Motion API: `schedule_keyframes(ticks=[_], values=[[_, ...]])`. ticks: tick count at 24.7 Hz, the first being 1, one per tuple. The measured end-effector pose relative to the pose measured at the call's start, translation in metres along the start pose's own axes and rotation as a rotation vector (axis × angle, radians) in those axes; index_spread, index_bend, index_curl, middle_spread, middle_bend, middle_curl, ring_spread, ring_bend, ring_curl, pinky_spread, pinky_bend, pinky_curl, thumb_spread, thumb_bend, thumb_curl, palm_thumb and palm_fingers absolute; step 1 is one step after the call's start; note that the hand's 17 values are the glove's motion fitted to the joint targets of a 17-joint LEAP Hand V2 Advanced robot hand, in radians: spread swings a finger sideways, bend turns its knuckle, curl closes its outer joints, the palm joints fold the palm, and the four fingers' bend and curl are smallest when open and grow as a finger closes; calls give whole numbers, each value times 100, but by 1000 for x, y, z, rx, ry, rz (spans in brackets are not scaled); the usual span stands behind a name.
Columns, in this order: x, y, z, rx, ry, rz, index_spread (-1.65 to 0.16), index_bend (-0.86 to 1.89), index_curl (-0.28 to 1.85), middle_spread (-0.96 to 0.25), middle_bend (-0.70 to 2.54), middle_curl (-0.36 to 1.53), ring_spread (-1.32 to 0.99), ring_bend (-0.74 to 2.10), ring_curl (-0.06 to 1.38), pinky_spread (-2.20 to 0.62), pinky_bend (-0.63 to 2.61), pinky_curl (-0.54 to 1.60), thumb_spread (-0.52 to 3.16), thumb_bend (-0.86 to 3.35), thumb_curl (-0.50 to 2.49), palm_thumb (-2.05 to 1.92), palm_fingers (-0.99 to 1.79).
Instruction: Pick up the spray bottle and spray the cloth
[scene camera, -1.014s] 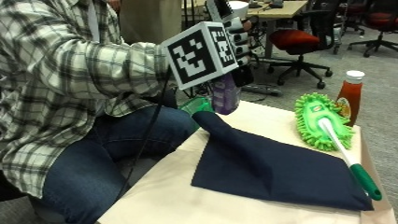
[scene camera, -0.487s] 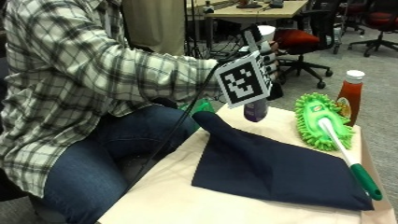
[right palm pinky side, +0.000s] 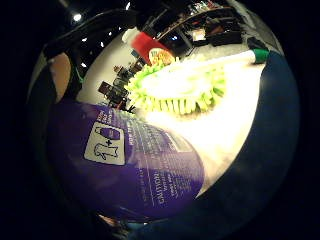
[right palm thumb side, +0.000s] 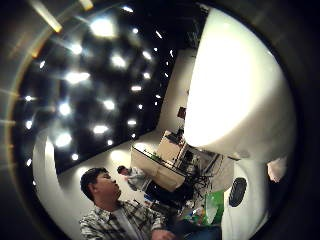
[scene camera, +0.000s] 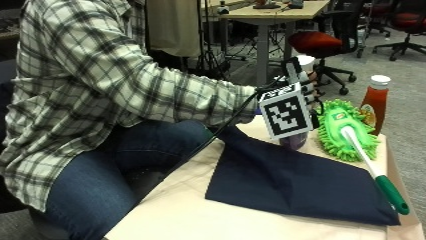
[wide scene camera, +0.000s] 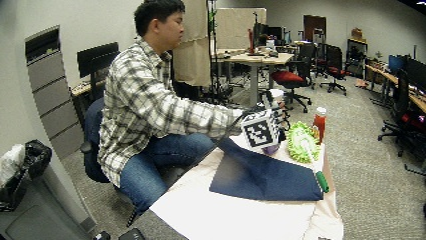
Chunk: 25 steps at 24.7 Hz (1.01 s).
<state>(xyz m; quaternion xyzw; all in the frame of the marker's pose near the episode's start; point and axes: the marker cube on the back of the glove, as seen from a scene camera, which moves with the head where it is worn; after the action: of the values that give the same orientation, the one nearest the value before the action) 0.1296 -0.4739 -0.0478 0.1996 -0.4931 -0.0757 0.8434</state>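
On the beige worktop (scene camera: 200, 215) at frame centre, the right hand (scene camera: 307, 86) has its fingers grasping the rigid, light, smooth-walled spray bottle (scene camera: 293, 141) at the neck, above the soft cloth (scene camera: 293, 182).

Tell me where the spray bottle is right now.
In the outside view the spray bottle is in the gloved right hand, over the far edge of the dark blue cloth, just beside the green duster.

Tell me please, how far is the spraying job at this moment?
Done: the gloved right hand grips the purple spray bottle beside the green duster. In hand: the bottle sits low at the far edge of the dark blue cloth. Left: spraying; no mist or wet mark shows.
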Motion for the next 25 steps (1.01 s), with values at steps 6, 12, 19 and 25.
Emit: schedule_keyframes(ticks=[6, 12, 19, 25], values=[[8, -25, -2, 18, -19, -6, -27, 9, 44, -12, 43, 52, -19, 50, 47, -6, 35, 40, 44, -3, 73, 114, 101], [7, 9, 1, -74, 31, 55, -27, 1, 38, -12, 41, 52, -19, 51, 47, -6, 37, 41, 49, -3, 72, 114, 94], [-11, 34, -25, -131, 54, 62, -35, -10, 23, -9, 34, 49, -13, 56, 51, 6, 48, 47, 65, -6, 68, 103, 19], [-54, 84, -83, -249, 134, -12, -40, 4, 16, -8, 23, 42, -6, 46, 43, 13, 47, 41, 74, -4, 65, 97, -8]])
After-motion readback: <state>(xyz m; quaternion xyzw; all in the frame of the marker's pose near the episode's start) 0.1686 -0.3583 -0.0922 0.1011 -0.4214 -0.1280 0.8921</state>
